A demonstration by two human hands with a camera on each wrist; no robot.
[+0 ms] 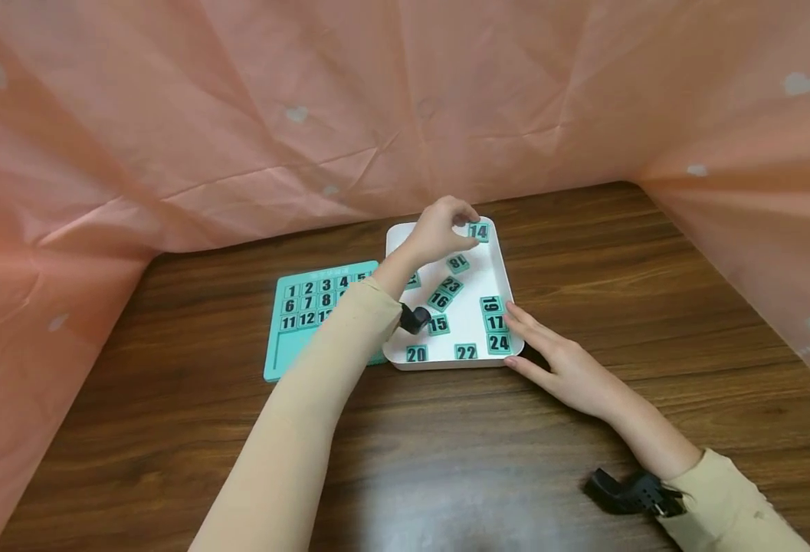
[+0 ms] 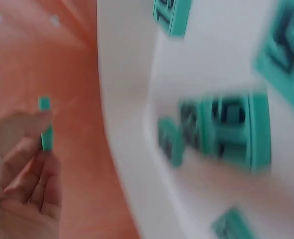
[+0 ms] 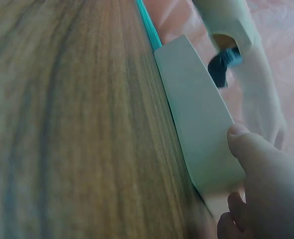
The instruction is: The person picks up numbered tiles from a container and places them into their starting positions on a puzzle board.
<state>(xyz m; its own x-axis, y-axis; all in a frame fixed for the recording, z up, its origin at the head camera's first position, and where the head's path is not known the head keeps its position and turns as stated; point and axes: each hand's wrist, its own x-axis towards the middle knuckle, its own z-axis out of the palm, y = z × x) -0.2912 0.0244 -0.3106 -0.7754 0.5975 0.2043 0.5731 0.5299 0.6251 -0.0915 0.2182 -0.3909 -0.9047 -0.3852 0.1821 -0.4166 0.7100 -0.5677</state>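
My left hand [image 1: 441, 230] pinches a teal number tile marked 14 [image 1: 478, 232] between thumb and fingers, over the far right corner of a white tray [image 1: 475, 295]. In the left wrist view that tile [image 2: 47, 139] appears edge-on in the fingers. Several more teal tiles lie scattered in the tray, among them 23 [image 1: 450, 286], 15 [image 1: 438, 325] and 22 [image 1: 466, 352]. At the tray's near right corner my right hand [image 1: 562, 366] holds the walls, thumb on the near side and fingers along the right side. The right wrist view shows the thumb [image 3: 248, 144] at the rim.
Left of the tray lies a teal number board [image 1: 293, 342] with rows of tiles from 1 upward, partly hidden by my left forearm. Both rest on a dark wooden table [image 1: 191, 368]. Pink cloth [image 1: 253, 100] with pale hearts hangs around the back and sides.
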